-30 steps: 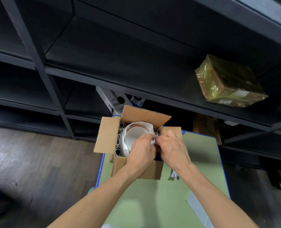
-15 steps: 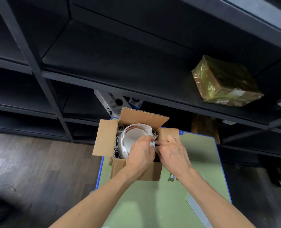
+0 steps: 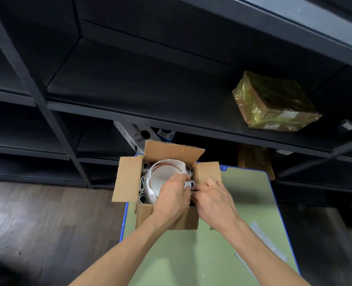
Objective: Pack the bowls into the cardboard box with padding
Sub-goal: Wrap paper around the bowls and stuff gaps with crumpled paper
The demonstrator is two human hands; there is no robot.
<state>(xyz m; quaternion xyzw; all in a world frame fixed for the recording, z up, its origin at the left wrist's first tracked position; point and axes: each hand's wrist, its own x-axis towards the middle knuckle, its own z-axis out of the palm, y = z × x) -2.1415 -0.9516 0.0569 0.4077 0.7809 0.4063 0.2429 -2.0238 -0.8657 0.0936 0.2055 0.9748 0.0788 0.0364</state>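
the cardboard box [image 3: 167, 217] stands open at the far left corner of the green counter [image 3: 191, 254], flaps turned out. the bowls [image 3: 163, 177] sit inside it, white and nested, with a paper wrap [image 3: 171, 162] standing up round the rim. how many bowls there are cannot be told. rolled padding [image 3: 143, 182] fills the gap along the box's left wall.

both hands are over the right side of the opening. the left hand [image 3: 171, 198] curls its fingers round a white padding roll [image 3: 189, 184] just beside the bowls' right rim. the right hand [image 3: 214, 200] seems to pinch the same roll from the right. so both grips are closed on the roll, neither on the bowls.

the step looks like wedging this roll between the bowls and the right wall. it is probably light and soft and will crush and bend, so it is best held near its end and pushed down with the fingertips. the bowls look hard, smooth and brittle, so shift them only with a flat press on the rim. forcing one side could tilt the stack.
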